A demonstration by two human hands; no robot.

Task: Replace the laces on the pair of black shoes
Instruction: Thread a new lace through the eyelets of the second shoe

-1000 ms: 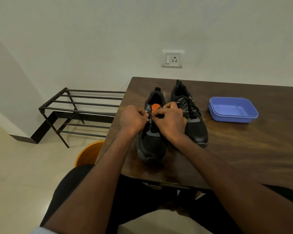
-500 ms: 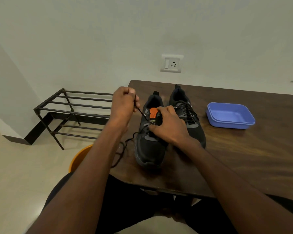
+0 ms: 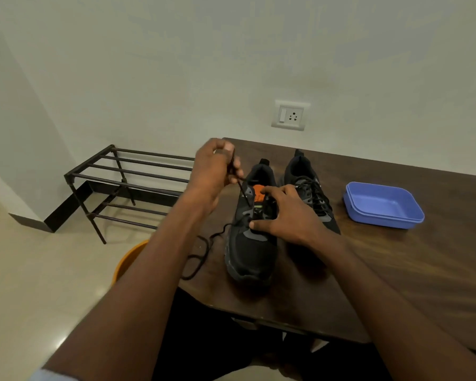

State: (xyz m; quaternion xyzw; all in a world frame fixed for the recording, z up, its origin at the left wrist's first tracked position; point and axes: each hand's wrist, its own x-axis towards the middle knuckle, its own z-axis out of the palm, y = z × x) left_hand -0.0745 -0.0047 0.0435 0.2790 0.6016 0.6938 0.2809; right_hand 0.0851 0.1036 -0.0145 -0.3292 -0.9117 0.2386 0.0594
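Two black shoes stand side by side on the dark wooden table [image 3: 396, 270], toes toward me. The left shoe [image 3: 249, 243] has an orange patch on its tongue. A black lace [image 3: 204, 251] runs from its eyelets up into my left hand [image 3: 215, 171], which grips it above and left of the shoe; the loose end trails over the table's left edge. My right hand [image 3: 283, 213] rests on the left shoe's upper, thumb and fingers spread over the tongue. The right shoe [image 3: 311, 193] is laced.
A blue plastic box [image 3: 384, 206] sits on the table to the right of the shoes. A dark metal rack [image 3: 127, 185] stands on the floor at the left, an orange bucket [image 3: 127, 262] below the table's left edge. A wall socket is behind.
My left hand has risen up and left, drawing the lace out of the left shoe. My right hand stayed on the shoe, its fingers spreading over the tongue.
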